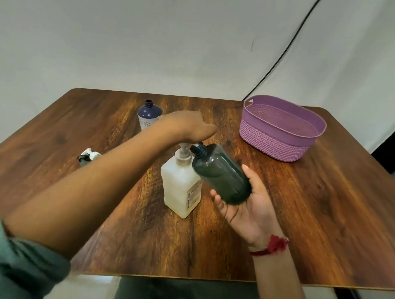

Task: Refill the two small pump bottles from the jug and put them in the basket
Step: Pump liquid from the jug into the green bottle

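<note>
As I look over the table [333,198], items: purple basket [283,130] at two o'clock, uncapped blue bottle [149,115] at twelve, loose pump head [89,156] at ten. Centre — jug [180,187], left hand [186,127] pressing flat on its pump [183,156]; dark bottle [221,175], tilted, gripped by right hand [248,206], mouth against that pump.

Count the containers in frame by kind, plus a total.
Small bottles: 2, the dark green bottle and the navy bottle
Jug: 1
Basket: 1
Total: 4
</note>
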